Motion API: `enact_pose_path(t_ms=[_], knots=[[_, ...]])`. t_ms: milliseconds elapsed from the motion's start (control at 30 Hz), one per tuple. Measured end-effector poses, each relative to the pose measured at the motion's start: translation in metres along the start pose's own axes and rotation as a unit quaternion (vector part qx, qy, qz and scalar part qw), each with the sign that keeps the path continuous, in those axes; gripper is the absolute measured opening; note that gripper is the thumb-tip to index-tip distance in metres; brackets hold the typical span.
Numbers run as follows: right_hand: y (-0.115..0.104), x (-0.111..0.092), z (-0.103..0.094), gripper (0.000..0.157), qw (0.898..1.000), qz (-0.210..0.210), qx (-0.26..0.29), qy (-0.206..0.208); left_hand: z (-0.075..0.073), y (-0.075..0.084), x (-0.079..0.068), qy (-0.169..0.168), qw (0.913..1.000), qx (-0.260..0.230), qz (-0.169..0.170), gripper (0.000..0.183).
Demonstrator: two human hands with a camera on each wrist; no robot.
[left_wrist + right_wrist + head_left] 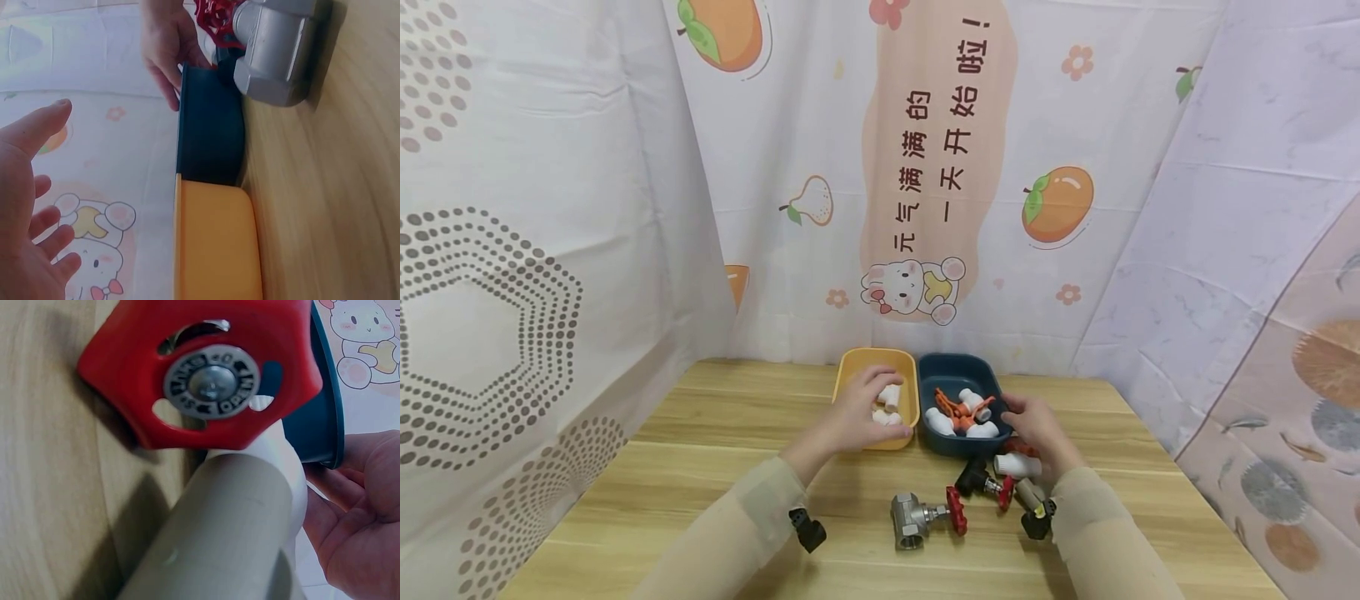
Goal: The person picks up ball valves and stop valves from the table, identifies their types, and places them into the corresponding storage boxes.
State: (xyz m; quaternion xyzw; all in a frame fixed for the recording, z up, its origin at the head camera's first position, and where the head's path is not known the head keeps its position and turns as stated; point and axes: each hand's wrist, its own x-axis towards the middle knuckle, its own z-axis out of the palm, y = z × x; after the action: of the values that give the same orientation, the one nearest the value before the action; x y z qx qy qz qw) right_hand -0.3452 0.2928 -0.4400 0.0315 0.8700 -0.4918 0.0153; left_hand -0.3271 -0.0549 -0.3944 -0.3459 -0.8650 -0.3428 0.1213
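Note:
My left hand (862,410) is held over the yellow bin (912,367), its thumb and fingers spread apart with nothing between them. White pipe fittings (890,397) lie in that bin, partly hidden by the hand. At the right rim of the dark blue bin (951,373) is my right hand (1037,425); it grips the rim, with part of the fingers hidden behind it. Inside the blue bin are several white fittings (940,422) and pieces with orange handles (950,403).
A metal gate valve (910,521) with a red handwheel (956,511) lies in front of the bins. Near the right wrist are a black valve (973,477), a white fitting (1017,465) and a grey pipe piece (1028,493). A printed curtain (797,275) hangs behind the wooden table (752,387).

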Motion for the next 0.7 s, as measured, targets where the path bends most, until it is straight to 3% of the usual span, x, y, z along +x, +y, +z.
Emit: enact_pose_path(t_ms=[300, 700], knots=[[0.001, 0.001, 0.0, 0.052, 1.0, -0.002, -0.007, 0.0, 0.005, 0.007, -0.01, -0.048, 0.9986, 0.018, 0.012, 0.084], [0.002, 0.001, 0.0, 0.051, 1.0, -0.008, -0.007, -0.002, 0.014, 0.012, -0.026, -0.121, 0.9926, -0.002, 0.003, 0.087]])
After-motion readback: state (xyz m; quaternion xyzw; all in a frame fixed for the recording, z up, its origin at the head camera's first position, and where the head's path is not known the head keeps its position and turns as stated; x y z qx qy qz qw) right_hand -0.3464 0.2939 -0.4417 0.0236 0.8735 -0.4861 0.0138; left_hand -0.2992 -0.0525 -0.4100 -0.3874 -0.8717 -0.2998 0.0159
